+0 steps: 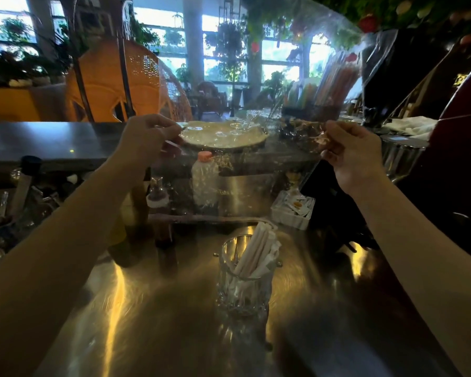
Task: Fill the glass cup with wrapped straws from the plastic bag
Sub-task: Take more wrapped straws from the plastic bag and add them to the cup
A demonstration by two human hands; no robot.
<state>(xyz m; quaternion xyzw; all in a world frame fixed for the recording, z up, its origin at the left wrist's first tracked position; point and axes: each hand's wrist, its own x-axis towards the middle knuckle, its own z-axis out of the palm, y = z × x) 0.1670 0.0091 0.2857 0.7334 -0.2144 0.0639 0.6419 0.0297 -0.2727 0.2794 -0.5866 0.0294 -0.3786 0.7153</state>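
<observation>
A cut-glass cup [242,292] stands on the steel counter [147,322], near the middle. Several white wrapped straws [259,251] lean to the right inside it, and their tips stick out above the rim. Above and behind the cup, a clear plastic bag [242,186] hangs stretched between my hands. My left hand [144,140] pinches its upper left edge and my right hand [351,156] pinches its upper right edge. The bag's lower edge ends just above the straw tips. I can see straight through the bag and make out no straws in it.
Behind the cup stand a white bottle with an orange cap [205,180], a brown bottle [161,213] and a white tray of sachets [292,208]. On the raised bar are a woven tray of glasses [223,137] and bagged coloured straws [337,77]. A dark machine [446,159] is at the right.
</observation>
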